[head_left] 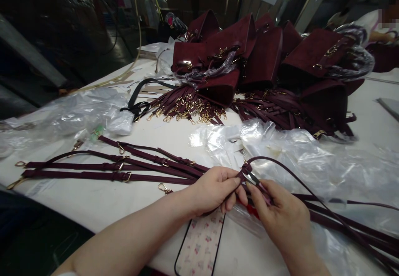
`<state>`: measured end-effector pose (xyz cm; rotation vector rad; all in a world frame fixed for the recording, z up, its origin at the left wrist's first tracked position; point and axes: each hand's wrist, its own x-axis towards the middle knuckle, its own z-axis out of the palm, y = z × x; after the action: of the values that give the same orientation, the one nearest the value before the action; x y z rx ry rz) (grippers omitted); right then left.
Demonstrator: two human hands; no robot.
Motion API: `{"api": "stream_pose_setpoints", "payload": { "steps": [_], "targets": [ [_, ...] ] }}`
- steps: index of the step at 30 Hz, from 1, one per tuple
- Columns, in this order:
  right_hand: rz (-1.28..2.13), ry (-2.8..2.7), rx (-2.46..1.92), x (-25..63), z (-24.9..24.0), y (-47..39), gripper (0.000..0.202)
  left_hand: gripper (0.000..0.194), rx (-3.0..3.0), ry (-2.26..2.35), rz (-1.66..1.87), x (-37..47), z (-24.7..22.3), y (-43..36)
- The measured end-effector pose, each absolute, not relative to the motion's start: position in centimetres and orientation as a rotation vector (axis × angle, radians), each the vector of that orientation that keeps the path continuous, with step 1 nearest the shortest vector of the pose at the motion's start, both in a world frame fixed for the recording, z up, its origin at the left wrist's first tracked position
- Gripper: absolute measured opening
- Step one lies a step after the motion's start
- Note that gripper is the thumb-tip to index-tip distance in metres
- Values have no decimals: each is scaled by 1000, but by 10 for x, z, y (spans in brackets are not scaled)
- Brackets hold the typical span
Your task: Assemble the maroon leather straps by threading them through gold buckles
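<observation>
Pinched in my left hand [218, 188] is the end of a burgundy bag strap [246, 168], near its gold hardware. My right hand [277, 213] is closed around small metal snips [251, 178], whose blades point at that strap end. From there the strap loops up and away to the right. Several more burgundy straps [146, 179] with gold buckles and clasps lie on the table to the left of my hands, and others [352, 226] extend to the right. A floral phone case [199, 242] lies below my left wrist. Something red under my hands is mostly hidden.
Burgundy handbags [264, 55] are piled at the back of the white table [143, 222]. Bunched straps with gold clasps [187, 105] lie before them. Clear plastic bags [289, 151] spread across the right and left. A person's arm [382, 35] shows at the far right.
</observation>
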<state>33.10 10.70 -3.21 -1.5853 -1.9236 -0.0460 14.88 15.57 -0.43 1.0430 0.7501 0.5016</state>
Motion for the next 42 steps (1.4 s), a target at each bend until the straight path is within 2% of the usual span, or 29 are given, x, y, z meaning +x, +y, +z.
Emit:
{"api": "stream_pose_setpoints", "payload": {
  "steps": [14,18,33,42],
  "targets": [
    [-55,-1884,-1586,329,-31,104,38,34,1011,792,522,148,-5,154],
    [-31,-1922,-1582,328,-33,105,38,28,1048,773,522,151,-6,153],
    [-267,-1966,-1537,326,-28,106,36,29,1192,855,483,154,-9,149],
    [-97,-1915,-1554,328,-28,105,37,30,1174,860,523,154,-12,150]
  ]
}}
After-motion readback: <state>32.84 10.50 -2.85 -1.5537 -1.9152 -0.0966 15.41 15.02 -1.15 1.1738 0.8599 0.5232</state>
